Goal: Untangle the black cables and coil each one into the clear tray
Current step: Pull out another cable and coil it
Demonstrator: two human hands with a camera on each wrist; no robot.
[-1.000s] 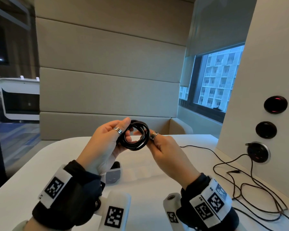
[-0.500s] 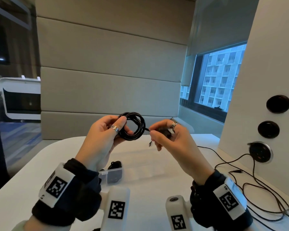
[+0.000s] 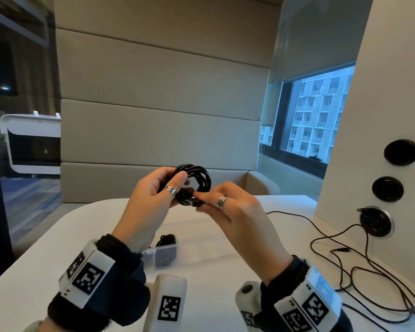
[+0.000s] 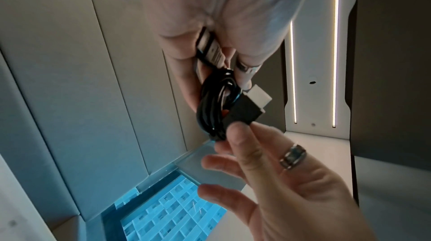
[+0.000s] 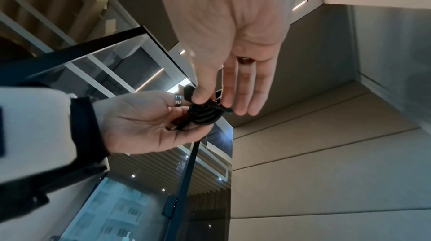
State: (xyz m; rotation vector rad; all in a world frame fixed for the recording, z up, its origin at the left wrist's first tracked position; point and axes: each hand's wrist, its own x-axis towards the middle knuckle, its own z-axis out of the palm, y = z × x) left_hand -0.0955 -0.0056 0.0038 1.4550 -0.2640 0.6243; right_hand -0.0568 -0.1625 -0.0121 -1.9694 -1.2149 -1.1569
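Note:
A black cable coil (image 3: 198,178) is held up in the air above the table, gripped by my left hand (image 3: 177,182) with thumb and fingers curled round its left side. My right hand (image 3: 198,202) pinches the cable's black plug (image 4: 242,110) between thumb and forefinger at the coil's lower edge, its other fingers straight. The plug's silver tip (image 4: 258,95) sticks out past the coil (image 4: 214,108). In the right wrist view the coil (image 5: 205,116) lies against my left palm. The clear tray (image 3: 164,256) sits on the table below my left wrist, with a black cable (image 3: 167,240) in it.
A long, thin black cable (image 3: 359,271) lies loose on the white table (image 3: 225,259) at the right, running up to a round wall socket (image 3: 375,221). A padded bench back stands behind the table, and a window is at the far right.
Half a second ago my right hand held the cable end out to the right of the coil. It has come back and pinches the plug against the coil's lower edge.

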